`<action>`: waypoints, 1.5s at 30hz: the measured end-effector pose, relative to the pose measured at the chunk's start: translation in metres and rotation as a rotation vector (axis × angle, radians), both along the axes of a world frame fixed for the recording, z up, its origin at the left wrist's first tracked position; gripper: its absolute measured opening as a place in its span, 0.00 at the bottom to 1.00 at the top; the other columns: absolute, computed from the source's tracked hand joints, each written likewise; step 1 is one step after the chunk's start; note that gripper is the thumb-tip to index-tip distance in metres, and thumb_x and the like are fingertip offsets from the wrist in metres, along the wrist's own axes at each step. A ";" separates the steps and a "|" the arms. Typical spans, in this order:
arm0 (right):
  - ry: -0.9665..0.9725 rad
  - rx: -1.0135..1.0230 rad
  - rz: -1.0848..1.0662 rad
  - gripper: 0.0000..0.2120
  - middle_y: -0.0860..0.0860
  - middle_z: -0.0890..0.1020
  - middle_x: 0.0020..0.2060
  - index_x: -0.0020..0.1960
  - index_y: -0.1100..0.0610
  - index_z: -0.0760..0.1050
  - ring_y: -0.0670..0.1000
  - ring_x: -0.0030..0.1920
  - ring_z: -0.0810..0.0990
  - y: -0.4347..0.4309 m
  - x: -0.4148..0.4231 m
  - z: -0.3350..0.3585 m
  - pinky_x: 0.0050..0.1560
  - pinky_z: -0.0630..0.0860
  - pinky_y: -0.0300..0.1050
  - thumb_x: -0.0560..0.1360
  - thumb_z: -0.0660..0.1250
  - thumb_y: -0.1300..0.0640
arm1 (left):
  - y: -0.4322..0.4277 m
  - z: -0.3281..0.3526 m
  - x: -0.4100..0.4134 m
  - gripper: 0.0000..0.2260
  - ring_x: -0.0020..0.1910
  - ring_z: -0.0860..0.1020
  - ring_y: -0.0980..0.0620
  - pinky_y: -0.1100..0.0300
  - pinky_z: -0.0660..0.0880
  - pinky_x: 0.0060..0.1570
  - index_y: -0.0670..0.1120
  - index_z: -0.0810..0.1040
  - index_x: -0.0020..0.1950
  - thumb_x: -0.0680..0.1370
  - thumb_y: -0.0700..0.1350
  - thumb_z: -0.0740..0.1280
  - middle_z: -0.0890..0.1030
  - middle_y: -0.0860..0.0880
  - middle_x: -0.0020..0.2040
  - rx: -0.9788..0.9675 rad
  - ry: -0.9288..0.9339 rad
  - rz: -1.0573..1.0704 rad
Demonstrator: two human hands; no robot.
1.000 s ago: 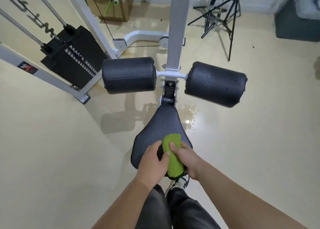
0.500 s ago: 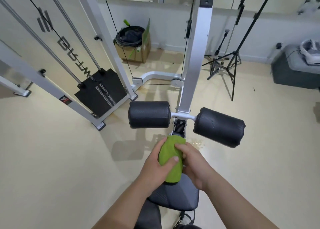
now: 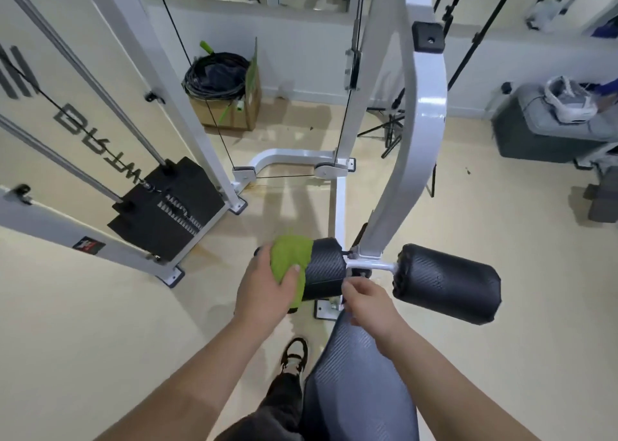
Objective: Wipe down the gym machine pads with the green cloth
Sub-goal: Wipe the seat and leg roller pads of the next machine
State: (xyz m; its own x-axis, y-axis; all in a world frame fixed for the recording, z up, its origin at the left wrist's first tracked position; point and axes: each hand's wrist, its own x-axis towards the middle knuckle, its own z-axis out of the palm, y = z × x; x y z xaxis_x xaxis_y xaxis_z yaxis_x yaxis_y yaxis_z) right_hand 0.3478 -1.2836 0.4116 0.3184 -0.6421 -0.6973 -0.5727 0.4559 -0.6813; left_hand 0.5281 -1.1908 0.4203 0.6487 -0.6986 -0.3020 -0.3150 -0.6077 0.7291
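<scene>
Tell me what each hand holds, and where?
The left hand grips the green cloth by its middle, against the left pad. The right hand: cannot tell.

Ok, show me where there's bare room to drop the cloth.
The seat is bare behind the right hand. The floor is bare between the weight stack and the shoe. The right pad is bare. Crowded around the post, by the left pad.

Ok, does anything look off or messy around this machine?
Brownish stains mark the floor beside the frame's feet, like rust or a dried spill. The right pad looks tilted against the left pad, though the wide lens may cause that.
</scene>
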 end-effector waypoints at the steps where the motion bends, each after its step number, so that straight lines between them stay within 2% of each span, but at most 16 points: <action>1: 0.008 -0.021 0.007 0.12 0.48 0.83 0.52 0.60 0.52 0.81 0.48 0.48 0.79 -0.005 0.005 -0.004 0.50 0.74 0.45 0.81 0.62 0.53 | -0.005 -0.002 0.008 0.25 0.53 0.75 0.51 0.56 0.74 0.52 0.52 0.67 0.75 0.79 0.54 0.69 0.74 0.51 0.60 0.006 -0.079 -0.019; 4: 0.026 -0.053 0.018 0.20 0.50 0.81 0.61 0.74 0.47 0.70 0.47 0.48 0.80 -0.028 0.022 -0.018 0.46 0.77 0.40 0.83 0.57 0.57 | -0.016 -0.029 0.025 0.26 0.57 0.72 0.43 0.50 0.77 0.54 0.46 0.71 0.72 0.78 0.54 0.70 0.67 0.45 0.65 0.123 -0.323 -0.168; 7: 0.048 0.027 0.084 0.27 0.51 0.79 0.45 0.75 0.44 0.65 0.49 0.37 0.73 -0.045 0.031 -0.037 0.30 0.70 0.34 0.81 0.54 0.64 | -0.014 -0.056 0.026 0.23 0.57 0.70 0.41 0.47 0.80 0.46 0.45 0.74 0.66 0.76 0.55 0.71 0.70 0.43 0.61 0.318 -0.459 -0.320; 10: 0.051 0.120 0.164 0.41 0.48 0.81 0.60 0.81 0.40 0.59 0.48 0.50 0.79 -0.047 0.029 -0.059 0.43 0.75 0.36 0.73 0.54 0.68 | -0.016 -0.065 0.018 0.27 0.50 0.72 0.42 0.51 0.79 0.37 0.44 0.73 0.69 0.74 0.54 0.73 0.73 0.42 0.55 0.360 -0.574 -0.361; 13: 0.000 0.183 0.107 0.46 0.44 0.76 0.71 0.82 0.39 0.59 0.47 0.63 0.78 -0.051 0.021 -0.081 0.63 0.76 0.42 0.68 0.55 0.68 | -0.043 -0.068 0.006 0.32 0.53 0.72 0.42 0.51 0.78 0.44 0.45 0.63 0.79 0.78 0.55 0.68 0.72 0.41 0.59 0.387 -0.591 -0.355; 15: -0.035 0.226 0.043 0.46 0.44 0.77 0.71 0.81 0.41 0.63 0.48 0.70 0.76 -0.057 0.020 -0.087 0.72 0.71 0.47 0.67 0.55 0.70 | -0.070 -0.073 -0.011 0.32 0.52 0.74 0.42 0.52 0.76 0.38 0.45 0.65 0.78 0.77 0.55 0.69 0.74 0.41 0.58 0.394 -0.576 -0.403; 19: -0.054 0.248 -0.017 0.37 0.51 0.87 0.51 0.68 0.47 0.78 0.50 0.52 0.81 -0.062 0.017 -0.087 0.52 0.77 0.43 0.69 0.52 0.75 | -0.105 -0.078 -0.045 0.32 0.51 0.73 0.41 0.51 0.77 0.36 0.51 0.64 0.77 0.75 0.51 0.72 0.73 0.41 0.58 0.280 -0.540 -0.681; 23: -0.081 0.300 0.003 0.38 0.44 0.87 0.50 0.66 0.49 0.78 0.47 0.55 0.83 -0.062 0.010 -0.080 0.46 0.77 0.38 0.70 0.50 0.80 | -0.097 -0.074 -0.024 0.31 0.57 0.67 0.42 0.48 0.78 0.48 0.58 0.56 0.79 0.79 0.51 0.66 0.65 0.44 0.61 0.261 -0.479 -0.787; 26: -0.091 0.324 0.009 0.43 0.37 0.85 0.55 0.65 0.45 0.77 0.40 0.62 0.80 -0.061 0.009 -0.081 0.59 0.77 0.40 0.68 0.49 0.84 | -0.049 -0.074 0.014 0.32 0.54 0.69 0.45 0.50 0.79 0.45 0.58 0.61 0.77 0.76 0.51 0.70 0.67 0.46 0.57 0.251 -0.513 -0.740; 30: -0.075 0.281 0.048 0.48 0.42 0.82 0.65 0.72 0.41 0.74 0.47 0.70 0.76 -0.059 0.008 -0.090 0.73 0.70 0.50 0.63 0.51 0.80 | 0.002 -0.080 0.042 0.32 0.48 0.72 0.44 0.50 0.80 0.35 0.55 0.67 0.73 0.72 0.49 0.75 0.68 0.46 0.52 0.249 -0.549 -0.472; 32: -0.029 0.288 0.050 0.49 0.46 0.80 0.68 0.73 0.36 0.72 0.49 0.64 0.78 -0.058 0.007 -0.090 0.56 0.76 0.44 0.63 0.52 0.75 | -0.009 -0.079 0.027 0.30 0.47 0.72 0.43 0.49 0.79 0.38 0.52 0.68 0.74 0.74 0.48 0.73 0.69 0.44 0.53 0.281 -0.531 -0.366; 34: -0.031 0.345 -0.019 0.48 0.49 0.82 0.66 0.72 0.36 0.73 0.50 0.58 0.79 -0.057 0.007 -0.088 0.39 0.69 0.41 0.66 0.49 0.77 | -0.034 -0.079 0.001 0.30 0.47 0.72 0.42 0.49 0.78 0.38 0.49 0.70 0.74 0.73 0.46 0.73 0.71 0.41 0.53 0.290 -0.508 -0.374; 35: -0.059 0.375 -0.049 0.47 0.49 0.84 0.63 0.70 0.38 0.75 0.51 0.60 0.79 -0.057 0.007 -0.086 0.38 0.66 0.42 0.67 0.48 0.78 | -0.049 -0.080 -0.013 0.30 0.46 0.73 0.41 0.50 0.78 0.37 0.48 0.71 0.73 0.72 0.45 0.74 0.72 0.41 0.52 0.270 -0.513 -0.418; 38: -0.106 0.421 -0.108 0.44 0.52 0.85 0.56 0.62 0.41 0.81 0.57 0.57 0.76 -0.057 0.008 -0.086 0.47 0.67 0.49 0.65 0.48 0.79 | -0.083 -0.082 -0.042 0.32 0.46 0.73 0.41 0.51 0.76 0.33 0.51 0.70 0.72 0.69 0.44 0.75 0.72 0.42 0.52 0.189 -0.531 -0.624; 41: -0.049 0.410 -0.119 0.38 0.52 0.82 0.59 0.60 0.41 0.82 0.63 0.62 0.76 -0.055 0.004 -0.085 0.56 0.74 0.55 0.65 0.55 0.75 | -0.095 -0.074 -0.041 0.31 0.53 0.71 0.41 0.48 0.76 0.41 0.55 0.63 0.75 0.74 0.44 0.70 0.68 0.43 0.58 0.214 -0.489 -0.752; 45: 0.078 0.274 -0.075 0.27 0.43 0.84 0.59 0.71 0.43 0.77 0.62 0.63 0.78 -0.046 0.008 -0.068 0.65 0.75 0.59 0.77 0.64 0.65 | -0.063 -0.066 0.019 0.27 0.59 0.71 0.42 0.48 0.78 0.49 0.56 0.62 0.77 0.79 0.49 0.66 0.68 0.43 0.61 0.310 -0.414 -0.531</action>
State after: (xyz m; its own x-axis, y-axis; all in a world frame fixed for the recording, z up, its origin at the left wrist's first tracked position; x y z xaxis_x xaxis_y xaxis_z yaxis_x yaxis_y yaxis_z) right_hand 0.3557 -1.3297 0.3435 0.2157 -0.4465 -0.8684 -0.5764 0.6596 -0.4824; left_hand 0.5468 -1.2540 0.3544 0.3512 -0.8724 -0.3400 -0.8357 -0.4558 0.3064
